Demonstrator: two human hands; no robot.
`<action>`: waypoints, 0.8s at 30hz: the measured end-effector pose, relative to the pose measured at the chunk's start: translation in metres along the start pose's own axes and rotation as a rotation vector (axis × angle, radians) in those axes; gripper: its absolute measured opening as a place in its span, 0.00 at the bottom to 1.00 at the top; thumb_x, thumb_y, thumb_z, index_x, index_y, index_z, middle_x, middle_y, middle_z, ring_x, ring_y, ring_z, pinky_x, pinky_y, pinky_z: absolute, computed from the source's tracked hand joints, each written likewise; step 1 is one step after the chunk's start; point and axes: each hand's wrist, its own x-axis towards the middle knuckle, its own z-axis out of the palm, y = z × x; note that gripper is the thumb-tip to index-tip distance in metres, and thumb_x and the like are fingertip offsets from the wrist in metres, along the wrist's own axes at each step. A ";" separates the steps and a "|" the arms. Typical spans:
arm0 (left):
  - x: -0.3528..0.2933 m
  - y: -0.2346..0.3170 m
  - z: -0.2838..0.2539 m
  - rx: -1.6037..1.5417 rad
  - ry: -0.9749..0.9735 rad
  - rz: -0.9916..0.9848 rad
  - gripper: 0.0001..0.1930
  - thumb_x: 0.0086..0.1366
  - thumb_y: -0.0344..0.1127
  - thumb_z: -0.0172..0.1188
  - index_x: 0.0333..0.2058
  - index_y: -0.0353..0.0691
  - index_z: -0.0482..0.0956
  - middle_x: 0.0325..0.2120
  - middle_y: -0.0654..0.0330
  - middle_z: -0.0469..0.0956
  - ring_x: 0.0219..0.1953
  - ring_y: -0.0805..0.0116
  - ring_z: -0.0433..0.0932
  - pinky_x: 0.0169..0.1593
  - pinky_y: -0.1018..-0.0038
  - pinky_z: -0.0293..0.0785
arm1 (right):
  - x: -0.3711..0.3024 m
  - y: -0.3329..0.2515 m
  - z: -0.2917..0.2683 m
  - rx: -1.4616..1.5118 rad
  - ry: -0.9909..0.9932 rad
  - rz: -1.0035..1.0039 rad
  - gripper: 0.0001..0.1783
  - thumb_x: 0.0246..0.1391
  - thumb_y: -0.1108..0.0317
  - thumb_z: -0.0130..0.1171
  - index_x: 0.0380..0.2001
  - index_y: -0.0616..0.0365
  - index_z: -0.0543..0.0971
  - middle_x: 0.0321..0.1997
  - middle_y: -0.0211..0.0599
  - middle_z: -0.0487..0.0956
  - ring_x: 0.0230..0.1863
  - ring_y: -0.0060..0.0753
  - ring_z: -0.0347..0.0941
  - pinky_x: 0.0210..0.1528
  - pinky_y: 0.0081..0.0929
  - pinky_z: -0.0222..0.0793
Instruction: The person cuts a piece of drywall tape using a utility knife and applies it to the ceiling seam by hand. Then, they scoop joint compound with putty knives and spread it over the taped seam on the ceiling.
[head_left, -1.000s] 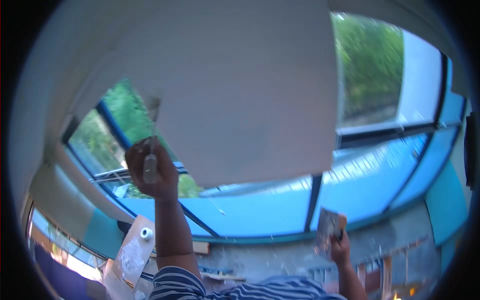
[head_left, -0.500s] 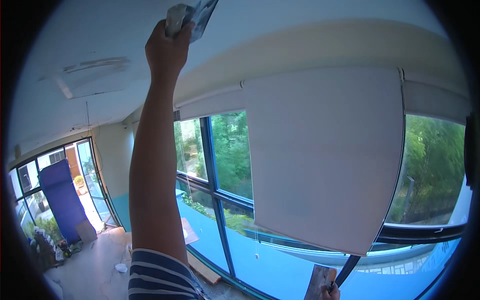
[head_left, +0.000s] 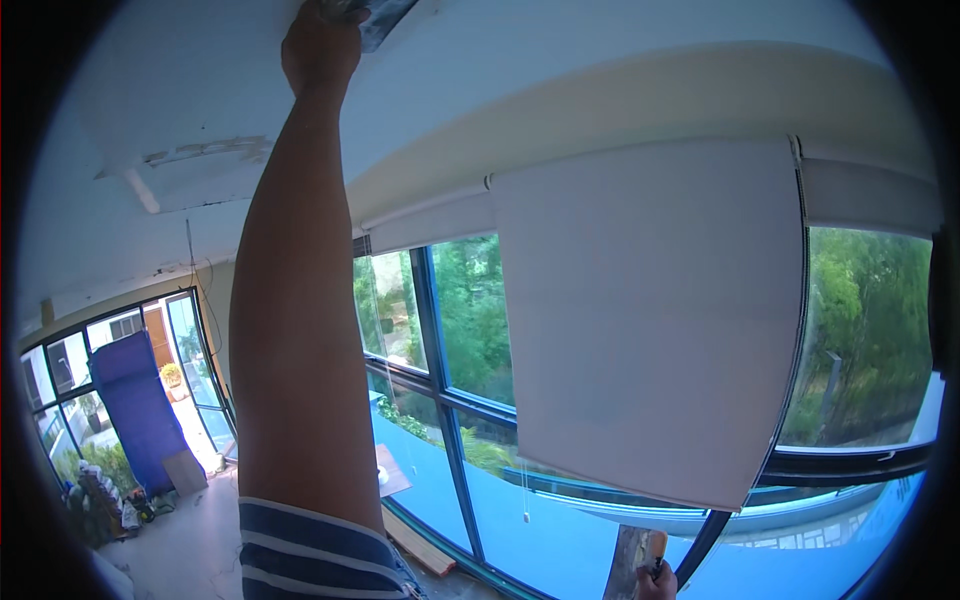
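Note:
My left arm, in a navy-and-white striped sleeve, stretches straight up toward the ceiling (head_left: 520, 60). At the top edge, my left hand (head_left: 320, 50) is closed around a plastering trowel (head_left: 385, 25), its grey flat blade up by the ceiling. The trowel's handle is partly cut off by the picture's edge. Low on the right, my right hand (head_left: 657, 582) grips a second trowel (head_left: 626, 562), with a smeared grey blade and a tan handle. That blade stands roughly upright in front of the windows, and most of the hand lies below the picture.
A large white roller blind (head_left: 655, 320) hangs over dark-framed windows. Rough patches (head_left: 210, 150) mark the ceiling at left, near dangling wires (head_left: 190, 240). A purple sheet (head_left: 138, 410) leans by the glass doorway. Wooden planks (head_left: 418, 540) lie along the window base.
My left hand and its trowel have moved up and slightly left, partly out of the picture. The right-hand trowel has shifted slightly left and up. The view has turned a little.

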 end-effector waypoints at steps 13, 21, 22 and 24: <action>-0.033 0.008 -0.026 0.390 -0.228 0.782 0.06 0.62 0.34 0.56 0.36 0.44 0.79 0.30 0.55 0.79 0.34 0.54 0.80 0.40 0.61 0.78 | 0.011 0.014 0.019 0.091 -0.088 -0.070 0.20 0.59 0.58 0.57 0.42 0.68 0.75 0.27 0.45 0.78 0.27 0.34 0.73 0.29 0.34 0.68; 0.004 0.065 -0.037 0.474 -0.163 0.947 0.06 0.61 0.34 0.57 0.36 0.42 0.78 0.28 0.57 0.79 0.33 0.57 0.80 0.36 0.62 0.79 | 0.006 0.015 0.033 0.178 -0.144 -0.027 0.21 0.58 0.57 0.60 0.42 0.68 0.76 0.29 0.47 0.80 0.31 0.36 0.75 0.33 0.35 0.69; 0.008 0.072 -0.041 0.481 -0.165 0.955 0.06 0.61 0.34 0.57 0.36 0.42 0.78 0.28 0.57 0.79 0.33 0.57 0.80 0.36 0.62 0.79 | 0.006 0.012 0.032 0.184 -0.154 -0.029 0.21 0.58 0.57 0.60 0.42 0.68 0.76 0.29 0.47 0.80 0.31 0.36 0.75 0.33 0.35 0.69; 0.015 0.086 -0.049 0.490 -0.239 0.934 0.12 0.61 0.40 0.59 0.40 0.40 0.78 0.33 0.54 0.81 0.37 0.54 0.81 0.41 0.60 0.78 | 0.005 0.005 0.027 0.123 -0.196 -0.022 0.21 0.59 0.57 0.60 0.43 0.67 0.76 0.31 0.46 0.80 0.32 0.35 0.75 0.34 0.34 0.69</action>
